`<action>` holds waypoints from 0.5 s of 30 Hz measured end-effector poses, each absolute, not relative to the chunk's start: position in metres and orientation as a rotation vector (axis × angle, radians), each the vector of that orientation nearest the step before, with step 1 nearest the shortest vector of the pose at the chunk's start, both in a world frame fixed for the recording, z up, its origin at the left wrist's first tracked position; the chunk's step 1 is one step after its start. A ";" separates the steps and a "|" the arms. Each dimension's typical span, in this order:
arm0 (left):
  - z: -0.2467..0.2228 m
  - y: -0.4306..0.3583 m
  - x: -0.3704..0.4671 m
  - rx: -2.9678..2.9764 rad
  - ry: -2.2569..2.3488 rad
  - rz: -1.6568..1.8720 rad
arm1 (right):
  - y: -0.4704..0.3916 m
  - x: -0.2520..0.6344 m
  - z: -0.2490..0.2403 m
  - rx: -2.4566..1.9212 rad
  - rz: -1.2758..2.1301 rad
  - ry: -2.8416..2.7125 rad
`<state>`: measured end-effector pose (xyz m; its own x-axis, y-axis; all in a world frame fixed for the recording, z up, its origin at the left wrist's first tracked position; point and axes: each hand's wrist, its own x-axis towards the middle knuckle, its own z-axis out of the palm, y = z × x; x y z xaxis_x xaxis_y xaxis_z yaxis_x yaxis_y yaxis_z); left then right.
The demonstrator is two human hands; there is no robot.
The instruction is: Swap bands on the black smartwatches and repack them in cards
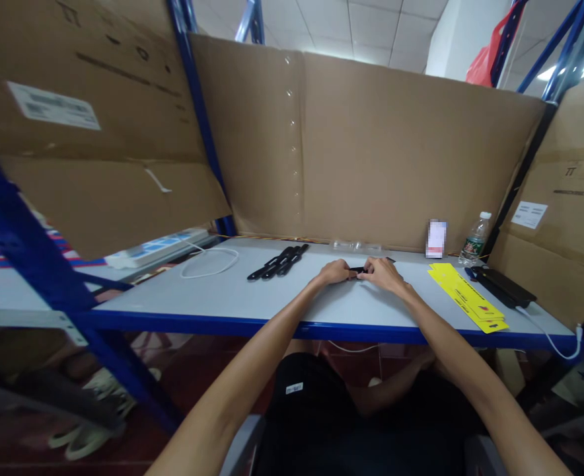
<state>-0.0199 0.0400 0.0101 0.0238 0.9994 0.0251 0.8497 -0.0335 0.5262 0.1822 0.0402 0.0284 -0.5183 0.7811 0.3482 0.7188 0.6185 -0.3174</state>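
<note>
Both hands are near the back middle of the grey table top [252, 304]. My left hand [335, 272] is closed on the left end of a small black item [357, 270]. Fingers of my right hand [380, 273] close on the same item from the right. The hands cover most of it, so its full shape is hidden. Several long black items [278, 262] lie side by side on the table, left of my left hand. Beyond the hands, clear plastic pieces [356, 246] lie by the cardboard.
Yellow printed cards [468, 297] lie to the right, near a black case [504, 285] with a white cable. A phone [436, 238] and a water bottle [475, 239] stand behind. A white cable [211, 250] lies left. Cardboard panels [396, 145] surround the table.
</note>
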 end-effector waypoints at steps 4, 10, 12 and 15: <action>0.010 0.039 -0.018 1.948 1.920 0.541 | 0.042 0.176 0.018 -1.156 0.180 -2.409; 0.021 0.039 -0.014 2.077 1.837 0.522 | 0.047 0.173 0.016 -1.128 0.229 -2.385; 0.026 0.039 -0.015 2.047 1.759 0.435 | 0.049 0.174 0.018 -1.135 0.242 -2.380; 0.027 0.034 -0.019 2.150 1.741 0.371 | 0.048 0.174 0.021 -1.161 0.273 -2.363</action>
